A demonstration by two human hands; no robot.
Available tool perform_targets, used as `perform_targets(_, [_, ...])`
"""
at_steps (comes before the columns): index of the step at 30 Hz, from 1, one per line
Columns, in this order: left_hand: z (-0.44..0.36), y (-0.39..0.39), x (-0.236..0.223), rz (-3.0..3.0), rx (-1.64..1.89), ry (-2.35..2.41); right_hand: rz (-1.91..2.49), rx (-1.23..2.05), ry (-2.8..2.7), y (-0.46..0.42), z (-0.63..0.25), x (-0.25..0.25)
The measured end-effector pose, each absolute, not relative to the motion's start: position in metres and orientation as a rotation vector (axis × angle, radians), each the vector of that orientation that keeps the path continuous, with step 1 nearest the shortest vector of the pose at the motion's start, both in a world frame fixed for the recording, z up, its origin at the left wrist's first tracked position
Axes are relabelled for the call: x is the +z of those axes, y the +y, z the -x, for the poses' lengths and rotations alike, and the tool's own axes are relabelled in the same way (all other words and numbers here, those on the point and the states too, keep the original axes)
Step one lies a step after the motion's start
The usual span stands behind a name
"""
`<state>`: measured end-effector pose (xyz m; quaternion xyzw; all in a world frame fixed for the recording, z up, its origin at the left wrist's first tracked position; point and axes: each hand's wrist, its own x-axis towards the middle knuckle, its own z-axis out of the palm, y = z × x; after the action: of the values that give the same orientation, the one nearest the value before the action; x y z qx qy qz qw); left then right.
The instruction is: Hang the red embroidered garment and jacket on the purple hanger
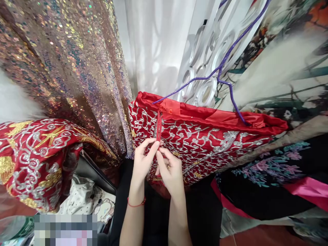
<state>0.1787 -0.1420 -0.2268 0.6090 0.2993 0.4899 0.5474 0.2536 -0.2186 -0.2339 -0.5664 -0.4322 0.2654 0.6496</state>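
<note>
A red garment (205, 136) with silver embroidery hangs folded over a purple hanger (225, 68). A thin red cord or loop (159, 124) runs down its front near the left end. My left hand (143, 160) pinches the lower end of that cord between thumb and fingers. My right hand (170, 169) is right beside it, fingers closed on the same cord end. A red thread bracelet (135, 204) circles my left wrist.
Brown sequined fabric (77, 61) hangs at the left. Another red garment with gold and silver embroidery (38, 157) lies at the lower left. White curtain (159, 44) and a white cut-out screen (210, 51) stand behind. Dark floral cloth with pink trim (269, 177) fills the right.
</note>
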Motion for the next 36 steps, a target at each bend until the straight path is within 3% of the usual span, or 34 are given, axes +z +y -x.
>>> perform_targets(6, [-0.180, -0.131, -0.244, -1.414, 1.345, 0.742, 1.225, 0.635, -0.688, -0.221, -0.253, -0.244])
perform_targets(14, [-0.166, -0.136, -0.258, -1.285, 1.168, 0.763, 1.035, 0.779, -0.757, -0.208, -0.248, -0.251])
perform_targets(21, [-0.165, -0.144, -0.258, -1.589, 1.115, 0.592, 1.325, 0.431, -0.970, -0.210, -0.255, -0.262])
perform_targets(27, [-0.159, -0.146, -0.254, -1.757, 0.986, 0.584, 1.229, 0.379, -1.159, -0.213, -0.267, -0.261])
perform_targets(36, [-0.154, -0.148, -0.257, -1.777, 1.278, 0.831, 1.227, 0.280, -1.167, -0.219, -0.264, -0.261])
